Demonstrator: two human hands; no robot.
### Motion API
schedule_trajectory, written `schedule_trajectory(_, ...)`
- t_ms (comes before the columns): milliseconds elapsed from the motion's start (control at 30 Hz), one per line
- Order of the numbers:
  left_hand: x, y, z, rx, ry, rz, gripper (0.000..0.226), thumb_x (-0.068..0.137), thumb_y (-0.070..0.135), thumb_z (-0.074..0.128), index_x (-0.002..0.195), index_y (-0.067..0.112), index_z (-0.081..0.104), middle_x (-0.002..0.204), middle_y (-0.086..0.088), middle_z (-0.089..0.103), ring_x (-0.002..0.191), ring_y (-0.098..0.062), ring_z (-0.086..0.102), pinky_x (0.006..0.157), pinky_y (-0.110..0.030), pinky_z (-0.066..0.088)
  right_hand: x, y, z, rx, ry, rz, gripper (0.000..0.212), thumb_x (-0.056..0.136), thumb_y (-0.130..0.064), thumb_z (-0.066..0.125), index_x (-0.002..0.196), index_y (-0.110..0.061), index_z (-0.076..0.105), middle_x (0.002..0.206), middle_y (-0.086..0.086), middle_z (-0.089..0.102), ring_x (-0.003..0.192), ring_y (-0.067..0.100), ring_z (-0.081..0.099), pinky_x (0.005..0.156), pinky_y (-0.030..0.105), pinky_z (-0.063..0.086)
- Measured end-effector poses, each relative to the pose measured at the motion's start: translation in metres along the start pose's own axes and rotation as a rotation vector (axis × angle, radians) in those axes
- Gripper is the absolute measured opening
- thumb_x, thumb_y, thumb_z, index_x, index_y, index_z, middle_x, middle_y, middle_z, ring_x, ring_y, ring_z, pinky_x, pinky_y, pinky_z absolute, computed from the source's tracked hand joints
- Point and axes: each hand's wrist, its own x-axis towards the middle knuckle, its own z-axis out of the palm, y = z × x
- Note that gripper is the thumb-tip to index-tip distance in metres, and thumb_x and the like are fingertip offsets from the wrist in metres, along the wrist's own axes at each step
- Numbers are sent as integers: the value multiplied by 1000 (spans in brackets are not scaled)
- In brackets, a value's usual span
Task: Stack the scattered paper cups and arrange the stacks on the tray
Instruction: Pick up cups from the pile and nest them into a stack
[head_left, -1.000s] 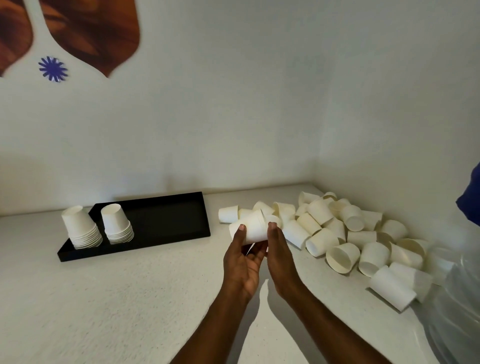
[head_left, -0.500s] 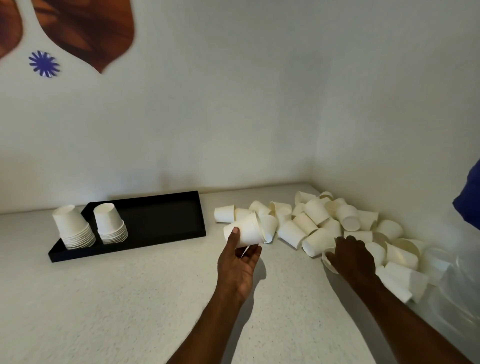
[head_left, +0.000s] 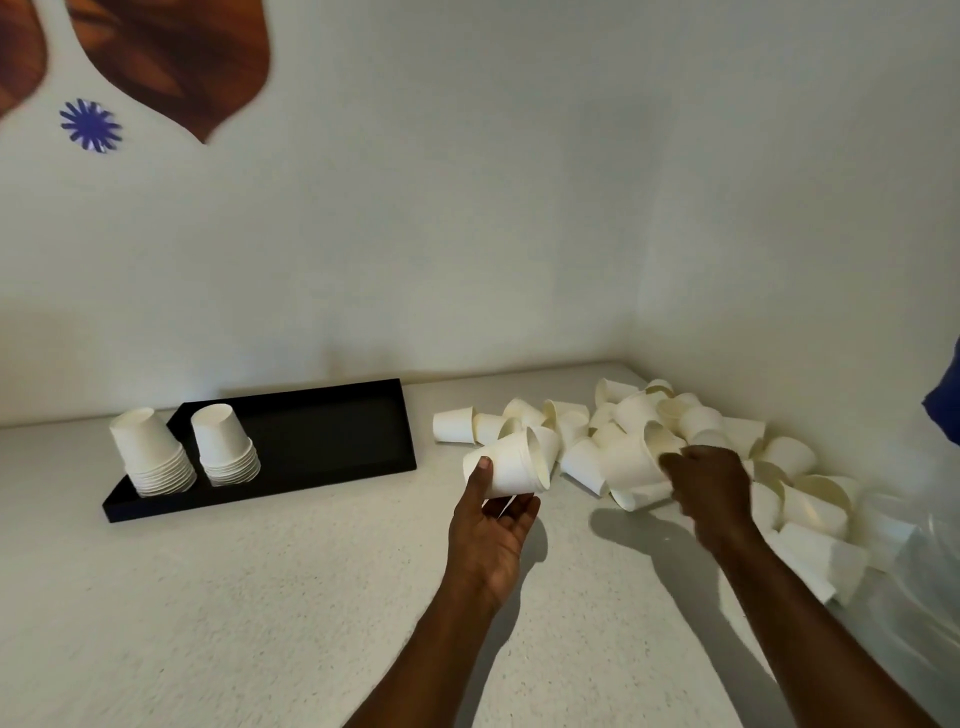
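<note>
My left hand (head_left: 491, 530) holds a white paper cup (head_left: 511, 465) on its side above the counter, its mouth turned right. To its right, my right hand (head_left: 709, 486) grips another white cup (head_left: 631, 460) lifted off the pile, mouth up and toward the left. A heap of scattered cups (head_left: 691, 421) lies in the corner at the right. On the left, a black tray (head_left: 322, 434) carries two upside-down cup stacks: the left stack (head_left: 150, 449) and the right stack (head_left: 226, 444).
Walls close the counter off at the back and on the right, meeting just behind the pile. A clear plastic bag (head_left: 919, 582) lies at the right edge. Bare speckled counter (head_left: 234, 597) stretches in front of the tray.
My right hand left the held cup, reached right into the pile, and has now come back leftward with a cup in it. The left hand kept its cup almost still.
</note>
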Motion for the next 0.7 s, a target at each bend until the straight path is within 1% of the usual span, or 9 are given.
schedule_trajectory(67,0,-5,2,9,-22,-11,52,73,30,73,119,12,54,106,-19,70,99,-34,69,85,-45,57,-15,-17,8,347,-146,205,11,88,-19,57,93,-9,59,75,12,59,55,22,53,52,30,43)
schedule_trajectory(133,-1,-10,6,-4,-43,-18,48,75,28,72,118,13,55,102,-18,73,99,-35,70,85,-47,57,-29,-25,19,412,-224,246,7,87,-16,54,89,-11,58,73,12,57,51,19,49,48,27,39)
schedule_trajectory(200,-2,-11,8,-25,-46,-12,46,77,27,72,118,14,54,102,-18,74,99,-36,69,85,-48,57,-41,-28,27,403,-256,243,9,86,-11,51,83,-9,59,70,13,55,49,18,47,46,26,36)
schedule_trajectory(333,-6,-7,6,-4,-33,-10,51,73,25,74,118,13,54,109,-21,69,98,-37,70,82,-48,59,-54,-34,29,385,-283,224,10,84,-9,53,83,-5,62,63,11,54,46,17,46,43,24,34)
schedule_trajectory(467,-12,-14,12,-26,-72,-43,48,76,24,72,119,13,53,114,-22,67,99,-38,69,80,-47,59,-72,-38,38,228,-312,79,14,87,-11,56,75,-12,63,61,6,55,50,16,48,43,23,33)
schedule_trajectory(533,-15,-18,16,-60,-93,-48,47,79,24,70,121,13,53,113,-22,68,99,-38,69,77,-46,60,-79,-41,43,117,-331,-8,19,91,-15,52,78,-12,65,65,4,57,58,17,51,49,23,34)
schedule_trajectory(600,-14,-19,19,-80,-102,-40,49,77,25,71,121,13,53,111,-21,69,99,-38,69,78,-47,59,-81,-43,44,79,-351,-18,22,94,-17,46,88,-10,66,72,5,59,65,19,54,51,24,37)
schedule_trajectory(667,-13,-18,19,-85,-108,-37,50,76,25,72,121,14,53,113,-21,68,100,-38,69,81,-48,59,-78,-41,40,104,-366,15,24,95,-16,44,93,-5,65,81,12,62,70,24,57,51,28,42)
schedule_trajectory(700,-13,-17,19,-88,-109,-38,50,75,25,72,121,14,53,115,-21,67,100,-38,69,81,-48,59,-74,-38,35,63,-330,-15,25,95,-16,43,96,-2,65,88,16,64,75,28,59,55,33,47)
